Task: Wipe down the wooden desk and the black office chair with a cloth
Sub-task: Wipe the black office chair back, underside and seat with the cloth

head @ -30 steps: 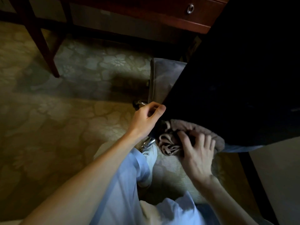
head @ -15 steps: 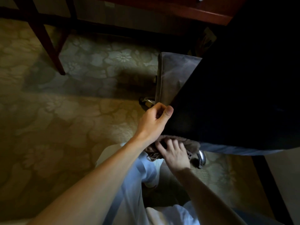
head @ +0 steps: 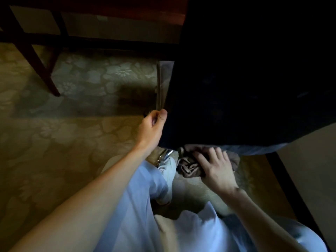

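Since half a second ago the right hand [head: 214,166] is sliding the cloth [head: 189,165] rightward and a little out from under the lower edge of the black office chair [head: 245,79], while the left hand [head: 151,130] is holding its place on the chair's left edge. In the head view, the only one, the left hand's fingers are curling round that edge, thumb lying up along the dark surface, steadying it. The right hand's fingers are spreading over the bunched brown cloth and pressing it against the chair's underside rim, just beside a chrome part of the chair base [head: 164,156]. The wooden desk [head: 101,8] is showing only as dark red framing and legs along the top, well apart from both hands, so that half of the task is probably waiting. The risks, as I judge them: the cloth is bunching instead of lying flat, so loose folds could be dragging over the chrome piece or slipping free of the spread fingers; the chair may be rolling or swivelling if the left grip eases; and the dark surface is hiding what is already wiped, so patches could be missed.
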The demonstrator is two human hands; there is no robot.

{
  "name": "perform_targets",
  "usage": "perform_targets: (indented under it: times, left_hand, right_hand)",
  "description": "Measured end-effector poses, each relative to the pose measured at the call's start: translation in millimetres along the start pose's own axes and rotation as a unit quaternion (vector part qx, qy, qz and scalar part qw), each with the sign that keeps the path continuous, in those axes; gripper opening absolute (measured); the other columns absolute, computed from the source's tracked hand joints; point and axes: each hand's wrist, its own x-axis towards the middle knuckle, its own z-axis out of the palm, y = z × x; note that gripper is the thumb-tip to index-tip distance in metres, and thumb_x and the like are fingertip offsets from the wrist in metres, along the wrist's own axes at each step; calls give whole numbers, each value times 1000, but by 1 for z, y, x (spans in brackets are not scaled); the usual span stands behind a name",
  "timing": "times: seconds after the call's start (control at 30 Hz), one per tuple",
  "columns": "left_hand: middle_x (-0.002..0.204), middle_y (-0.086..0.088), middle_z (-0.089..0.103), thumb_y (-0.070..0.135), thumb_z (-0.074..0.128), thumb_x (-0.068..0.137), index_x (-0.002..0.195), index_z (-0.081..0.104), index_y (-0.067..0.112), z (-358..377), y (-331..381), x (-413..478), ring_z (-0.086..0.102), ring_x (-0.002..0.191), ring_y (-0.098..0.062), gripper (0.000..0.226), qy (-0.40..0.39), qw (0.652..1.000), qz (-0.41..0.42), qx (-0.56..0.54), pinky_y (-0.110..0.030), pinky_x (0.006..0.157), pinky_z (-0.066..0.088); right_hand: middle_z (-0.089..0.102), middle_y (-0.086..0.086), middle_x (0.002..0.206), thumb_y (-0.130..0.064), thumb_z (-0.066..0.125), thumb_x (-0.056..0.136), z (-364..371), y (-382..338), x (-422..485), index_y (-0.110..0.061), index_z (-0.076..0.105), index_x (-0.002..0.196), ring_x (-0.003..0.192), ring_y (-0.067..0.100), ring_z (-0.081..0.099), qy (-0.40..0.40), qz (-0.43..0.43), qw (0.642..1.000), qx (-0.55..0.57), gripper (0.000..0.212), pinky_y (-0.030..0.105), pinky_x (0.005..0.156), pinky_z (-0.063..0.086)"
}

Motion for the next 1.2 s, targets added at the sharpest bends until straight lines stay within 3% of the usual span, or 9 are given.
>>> perform_targets:
  times: [0.1,0.23,0.33,0.43,0.63,0.8,0.9,1.07,1.2]
  left_hand:
    - [58,23,52,99,35,74,78,56,46,12,-1,-12,48,54,3,58,33,999,11,18,-16,53,33]
    - [101,18,67,99,35,74,108,52,42,27,0,-20,63,91,6,68,35,999,5,40,-11,73,43]
    - [106,11,64,85,30,88,111,47,34,34,5,-21,61,90,-6,59,49,996,12,76,-8,67,39]
    - [113,3,64,71,31,94,116,46,25,35,5,-15,59,99,-17,53,47,995,10,90,-28,76,40]
    - [92,18,59,52,40,107,122,54,19,21,4,10,54,82,5,40,72,993,-30,92,-12,66,39]
    - [115,5,66,53,38,107,135,53,15,12,8,25,61,103,-12,50,80,994,-65,41,-21,79,45]
    - [120,4,64,54,36,108,137,53,15,11,10,28,59,109,-13,52,95,992,-65,50,-25,86,43]
    - [141,2,56,55,38,107,149,45,15,21,10,23,51,134,-18,58,122,990,-65,0,-28,108,40]
    - [171,-4,20,64,45,101,166,8,19,32,-1,7,21,157,-19,87,91,992,-80,30,-36,127,20]
  right_hand:
    - [42,15,103,-24,84,66,-27,17,-7,-19,58,128,86,32,40,150,23,988,-9,67,42,73,31]
    - [40,15,116,-36,71,89,-35,25,15,-22,53,130,95,33,40,277,68,958,-13,48,46,80,33]
    - [39,13,119,-22,87,74,-12,18,31,-20,49,127,100,32,40,260,91,961,37,65,45,84,32]
    - [39,12,114,-14,86,74,26,10,32,-20,50,120,97,31,40,249,104,962,43,60,43,83,31]
    - [36,12,99,-11,87,65,95,9,12,-21,48,127,86,30,38,62,-30,998,-14,74,41,73,33]
    - [49,13,98,-9,85,60,108,-16,15,-19,63,119,89,31,44,-15,-4,1000,-14,64,42,74,40]
    - [53,13,94,-9,81,66,90,-20,17,-17,66,118,86,31,49,21,-5,1000,19,55,41,72,44]
    - [44,12,101,-14,78,73,29,-17,-6,-21,54,128,85,31,40,148,39,987,53,60,42,72,31]
    - [40,14,108,-20,74,74,-16,16,-24,-22,54,127,87,32,40,211,62,975,19,57,43,74,31]
